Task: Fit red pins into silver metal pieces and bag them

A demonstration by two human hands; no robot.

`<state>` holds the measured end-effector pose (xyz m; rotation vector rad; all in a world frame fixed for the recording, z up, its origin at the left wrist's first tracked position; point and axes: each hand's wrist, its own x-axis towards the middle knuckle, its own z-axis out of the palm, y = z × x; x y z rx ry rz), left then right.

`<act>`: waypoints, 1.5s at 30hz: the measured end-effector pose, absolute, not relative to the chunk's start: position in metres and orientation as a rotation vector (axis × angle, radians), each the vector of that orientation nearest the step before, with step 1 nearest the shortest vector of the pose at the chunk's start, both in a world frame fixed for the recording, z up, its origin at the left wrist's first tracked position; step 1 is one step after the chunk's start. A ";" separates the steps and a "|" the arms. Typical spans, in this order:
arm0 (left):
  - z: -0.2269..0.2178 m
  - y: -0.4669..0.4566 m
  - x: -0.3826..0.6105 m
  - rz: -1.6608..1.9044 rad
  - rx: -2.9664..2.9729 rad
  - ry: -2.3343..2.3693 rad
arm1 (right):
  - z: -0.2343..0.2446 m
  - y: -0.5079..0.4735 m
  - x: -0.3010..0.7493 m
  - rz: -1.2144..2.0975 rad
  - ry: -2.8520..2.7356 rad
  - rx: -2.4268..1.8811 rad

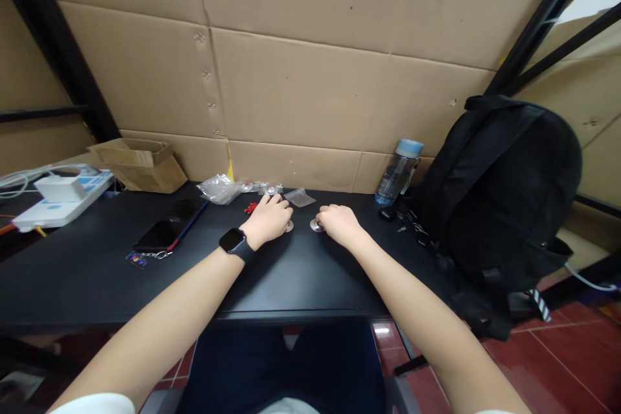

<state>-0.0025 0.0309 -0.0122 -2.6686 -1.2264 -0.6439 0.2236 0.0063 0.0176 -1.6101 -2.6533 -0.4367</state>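
My left hand [270, 215], wearing a black watch [237, 244], is palm down on the black table with its fingers stretched forward and slightly apart. Its fingertips are close to a clear-wrapped round piece [272, 189]. Beside the thumb side, a small clear disc [290, 226] shows partly from under the hand. Bundled red pieces [251, 207] lie just left of the fingers. My right hand [336, 222] is closed, its curled fingers gripping a small round clear disc [315, 226] on the tabletop; the fingers cover part of it.
Crumpled clear bags [219, 189] and a small flat bag [299, 197] lie near the cardboard wall [301, 97]. Leftward are a phone [169, 226], an open cardboard box [140, 168] and a power strip [65, 204]. Rightward stand a bottle [395, 174], keys [407, 220] and a black backpack [499, 200].
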 end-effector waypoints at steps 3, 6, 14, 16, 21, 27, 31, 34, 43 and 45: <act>-0.011 0.026 0.000 -0.601 -2.629 -1.217 | 0.016 0.007 0.224 -0.467 -2.639 -1.648; -0.010 0.022 0.002 -0.545 -2.593 -1.230 | 0.011 0.007 0.225 -0.494 -2.631 -1.662; -0.005 0.018 0.003 -0.503 -2.587 -1.205 | 0.001 0.007 0.228 -0.550 -2.628 -1.606; -0.002 0.020 0.001 -0.586 -2.615 -1.217 | 0.000 0.008 0.229 -0.545 -2.623 -1.596; 0.000 0.030 -0.003 -0.751 -2.628 -1.275 | -0.003 0.012 0.226 -0.390 -2.529 -1.432; 0.004 0.039 -0.002 -1.049 -2.550 -1.422 | -0.008 0.024 0.218 0.039 -2.033 -1.047; 0.005 0.041 0.002 -1.229 -2.578 -1.534 | -0.008 0.027 0.219 0.126 -1.935 -0.991; 0.001 0.042 0.006 -1.295 -2.626 -1.528 | -0.006 0.026 0.221 0.146 -1.910 -0.991; -0.006 0.049 0.010 -1.456 -2.794 -1.424 | -0.005 0.023 0.219 0.175 -1.921 -0.960; -0.007 0.052 0.010 -1.516 -2.837 -1.376 | -0.005 0.023 0.219 0.180 -1.915 -0.961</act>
